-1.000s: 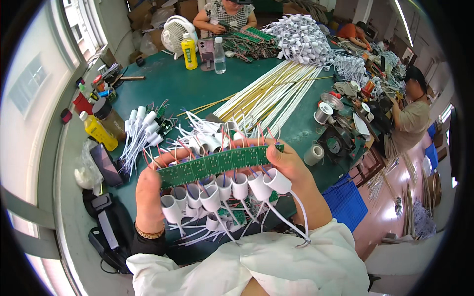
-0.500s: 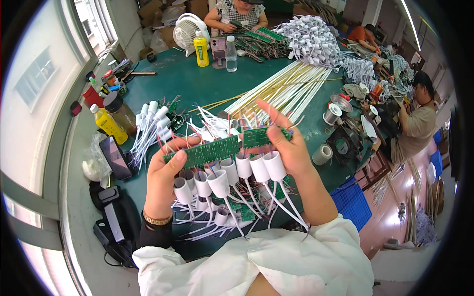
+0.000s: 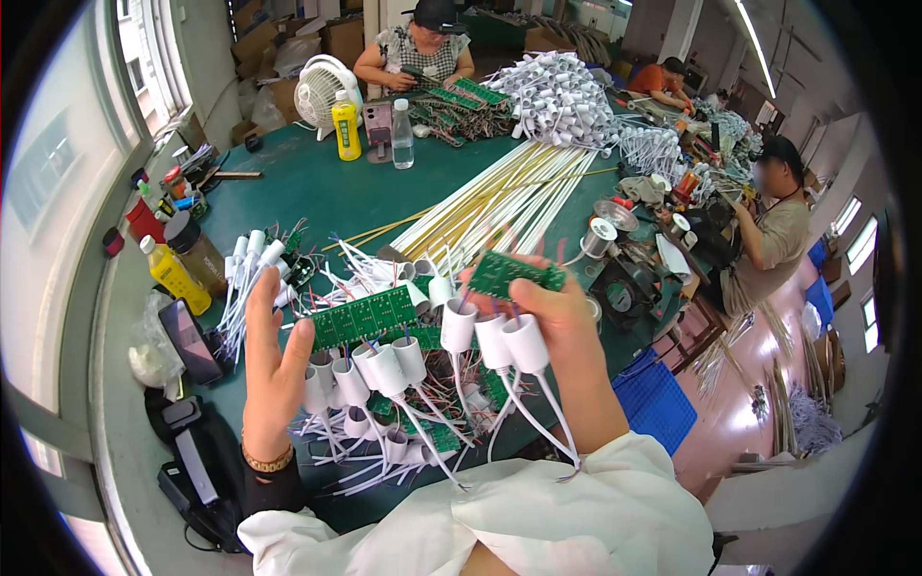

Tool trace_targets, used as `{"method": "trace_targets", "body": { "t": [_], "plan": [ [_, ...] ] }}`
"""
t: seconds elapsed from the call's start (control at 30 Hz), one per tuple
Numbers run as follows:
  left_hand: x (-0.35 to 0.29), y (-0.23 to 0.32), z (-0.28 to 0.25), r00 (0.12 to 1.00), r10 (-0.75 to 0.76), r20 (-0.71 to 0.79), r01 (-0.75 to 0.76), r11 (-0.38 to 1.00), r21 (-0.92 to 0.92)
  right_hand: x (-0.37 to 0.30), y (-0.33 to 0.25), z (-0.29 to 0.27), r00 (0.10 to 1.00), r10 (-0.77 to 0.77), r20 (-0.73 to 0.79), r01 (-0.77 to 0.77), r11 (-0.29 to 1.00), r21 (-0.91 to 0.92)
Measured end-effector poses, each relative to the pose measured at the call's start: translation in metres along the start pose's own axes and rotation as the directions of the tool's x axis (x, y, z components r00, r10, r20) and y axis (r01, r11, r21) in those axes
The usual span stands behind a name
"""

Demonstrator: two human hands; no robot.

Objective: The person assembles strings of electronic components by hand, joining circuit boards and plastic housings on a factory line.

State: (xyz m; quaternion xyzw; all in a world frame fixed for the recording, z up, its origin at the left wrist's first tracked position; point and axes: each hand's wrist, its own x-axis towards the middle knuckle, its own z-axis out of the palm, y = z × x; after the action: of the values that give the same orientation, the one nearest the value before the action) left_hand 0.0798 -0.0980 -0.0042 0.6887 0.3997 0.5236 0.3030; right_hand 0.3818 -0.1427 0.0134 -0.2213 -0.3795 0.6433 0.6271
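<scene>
My right hand (image 3: 552, 307) grips a short green circuit board (image 3: 514, 276) between thumb and fingers. White cylindrical sockets (image 3: 523, 343) hang below it on blue wires, with white cables trailing toward my body. My left hand (image 3: 269, 370) is open, its thumb and fingers spread. Its thumb is beside the end of a longer green circuit board (image 3: 370, 315); whether they touch I cannot tell. More white sockets (image 3: 386, 370) are wired along that board's lower edge. A gap separates the two boards. Under them lies a tangle of sockets, cables and red wires (image 3: 437, 384).
White and yellow rods (image 3: 499, 206) lie across the green table (image 3: 279, 173), below a heap of white sockets (image 3: 557, 101). At left stand a yellow bottle (image 3: 176, 276), a dark bottle (image 3: 195, 252) and a phone (image 3: 189, 341). Solder spools (image 3: 599, 237) sit at right. Other people work around the table.
My left hand has opened and moved down and left from the longer board. The right hand has tilted the short board, and the gap between the boards has widened. The whole view has shifted.
</scene>
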Motion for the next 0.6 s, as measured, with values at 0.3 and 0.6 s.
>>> {"method": "trace_targets", "body": {
  "t": [0.3, 0.6],
  "plan": [
    [-0.021, 0.048, 0.006, 0.983, 0.171, -0.064, -0.179, 0.839, -0.514, 0.016, -0.027, 0.123, 0.874, 0.154, 0.462, -0.097, 0.985, -0.144],
    [-0.032, 0.062, -0.044, 0.976, -0.030, 0.217, 0.171, 0.723, -0.669, 0.044, 0.060, 0.157, 0.917, 0.220, 0.333, 0.091, 0.697, -0.711]
  ]
}}
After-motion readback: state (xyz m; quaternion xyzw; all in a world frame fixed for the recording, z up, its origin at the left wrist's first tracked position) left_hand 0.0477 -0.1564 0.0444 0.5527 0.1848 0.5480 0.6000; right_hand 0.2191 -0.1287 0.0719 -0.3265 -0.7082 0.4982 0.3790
